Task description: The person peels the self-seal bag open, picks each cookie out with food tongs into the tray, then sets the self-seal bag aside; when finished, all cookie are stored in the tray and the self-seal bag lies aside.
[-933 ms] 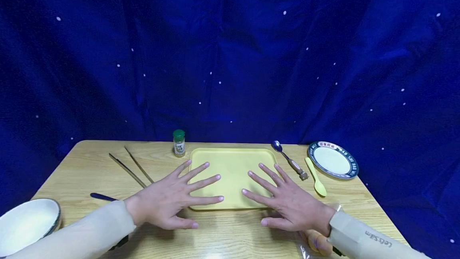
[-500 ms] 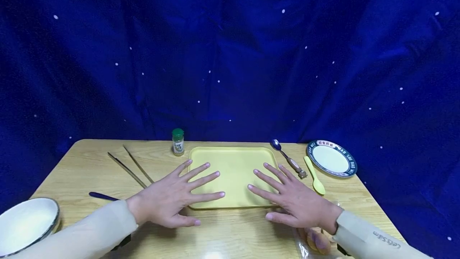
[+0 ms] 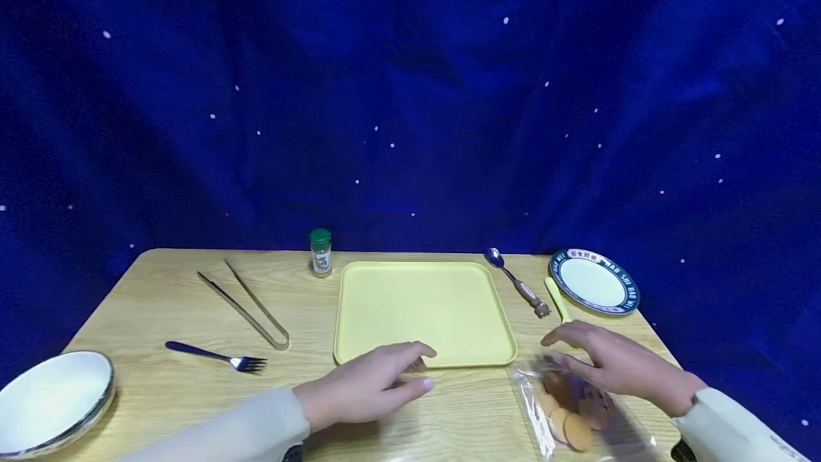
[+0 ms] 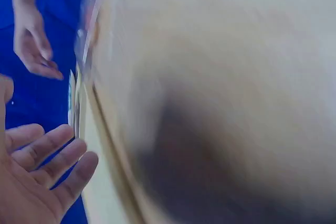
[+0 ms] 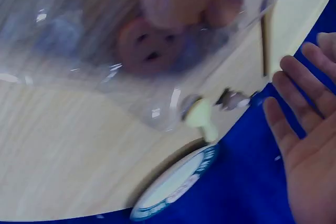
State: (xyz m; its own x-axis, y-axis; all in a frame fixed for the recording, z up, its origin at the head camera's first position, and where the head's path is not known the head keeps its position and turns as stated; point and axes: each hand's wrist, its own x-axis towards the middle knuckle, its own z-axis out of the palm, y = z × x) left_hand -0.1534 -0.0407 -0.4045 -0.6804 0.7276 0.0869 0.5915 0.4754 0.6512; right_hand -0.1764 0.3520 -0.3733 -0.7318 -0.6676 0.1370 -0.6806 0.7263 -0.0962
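Observation:
My left hand (image 3: pixel 368 385) hovers at the near edge of the yellow tray (image 3: pixel 423 305), fingers loosely bent and nothing in them. In the left wrist view its fingers (image 4: pixel 79 182) are spread apart. To the right, my right hand (image 3: pixel 625 369) hangs over a clear plastic bag (image 3: pixel 535 423) holding several flat round tan and brown pieces (image 3: pixel 579 432). One brown piece (image 5: pixel 149 45) has face-like holes. The right wrist view shows that hand's palm bare, its fingers relaxed. It hides the bowl of the yellow spoon (image 3: pixel 556 298).
A white bowl (image 3: pixel 54 398) stands at the left edge, near a fork (image 3: pixel 214 357) and metal tongs (image 3: pixel 246 309). Behind are a green-capped shaker (image 3: pixel 321 254), a brown-handled spoon (image 3: pixel 516 282) and a blue-rimmed plate (image 3: pixel 625 298). A blue curtain (image 3: pixel 410 91) hangs behind the table.
Both hands were spread flat over the tray. The left has turned sideways and drawn nearer, uncovering the tongs and fork; the right has moved right, over the bag.

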